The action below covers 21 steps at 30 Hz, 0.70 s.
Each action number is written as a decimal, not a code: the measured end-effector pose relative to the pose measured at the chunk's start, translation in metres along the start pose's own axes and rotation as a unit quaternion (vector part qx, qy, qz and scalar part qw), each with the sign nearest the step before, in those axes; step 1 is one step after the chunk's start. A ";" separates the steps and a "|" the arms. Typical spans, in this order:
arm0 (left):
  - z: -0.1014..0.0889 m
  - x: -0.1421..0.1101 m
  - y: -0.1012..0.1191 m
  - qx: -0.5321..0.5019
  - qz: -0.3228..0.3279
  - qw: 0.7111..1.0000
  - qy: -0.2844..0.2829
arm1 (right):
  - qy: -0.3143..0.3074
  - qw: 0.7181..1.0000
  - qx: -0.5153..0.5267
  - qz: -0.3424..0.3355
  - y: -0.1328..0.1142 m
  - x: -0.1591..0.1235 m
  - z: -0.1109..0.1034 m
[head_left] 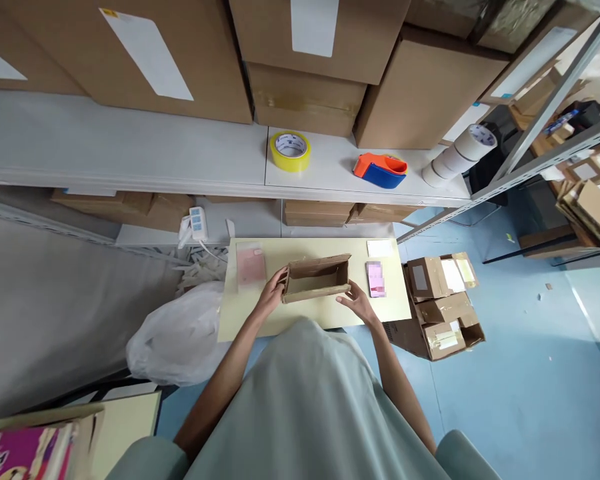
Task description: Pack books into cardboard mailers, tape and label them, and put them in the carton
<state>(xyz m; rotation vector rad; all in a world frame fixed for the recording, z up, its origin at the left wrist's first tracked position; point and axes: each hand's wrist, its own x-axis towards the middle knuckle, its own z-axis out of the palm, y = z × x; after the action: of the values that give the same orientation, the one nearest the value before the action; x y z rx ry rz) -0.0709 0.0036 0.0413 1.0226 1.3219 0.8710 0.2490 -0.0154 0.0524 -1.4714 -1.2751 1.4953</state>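
A small brown cardboard box is held over the pale yellow table, its open side towards me. My left hand is closed around the box's left end. At the lower right corner, my right hand has its fingers against the cardboard, with the thumb a little apart below. Right of the box lies a pink printed card or packet, and above it a white slip of paper. On the table's left side rests a pinkish clear sheet or sleeve.
The shelf ahead holds a yellow tape roll, an orange and blue tape dispenser, stacked white rolls and large cartons. A white plastic bag sits left of the table. Discarded boxes lie on the floor at right.
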 end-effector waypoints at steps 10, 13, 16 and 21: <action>0.004 -0.024 0.039 0.029 -0.057 0.998 0.015 | -0.092 0.995 -0.029 -0.013 -0.017 0.045 -0.050; 0.008 -0.024 0.050 0.051 -0.051 0.997 0.014 | -0.129 0.991 -0.031 -0.011 -0.027 0.054 -0.050; 0.014 -0.025 0.060 0.063 -0.038 0.997 0.037 | -0.132 0.990 -0.046 -0.026 -0.039 0.054 -0.047; 0.016 -0.025 0.068 0.093 -0.004 0.990 0.104 | -0.120 0.989 -0.059 -0.064 -0.055 0.047 -0.041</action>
<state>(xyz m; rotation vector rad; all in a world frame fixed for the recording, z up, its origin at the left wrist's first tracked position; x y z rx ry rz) -0.0527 0.0013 0.1132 1.0920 1.6053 0.8794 0.2733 0.0526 0.0942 -1.2843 -1.5944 1.5693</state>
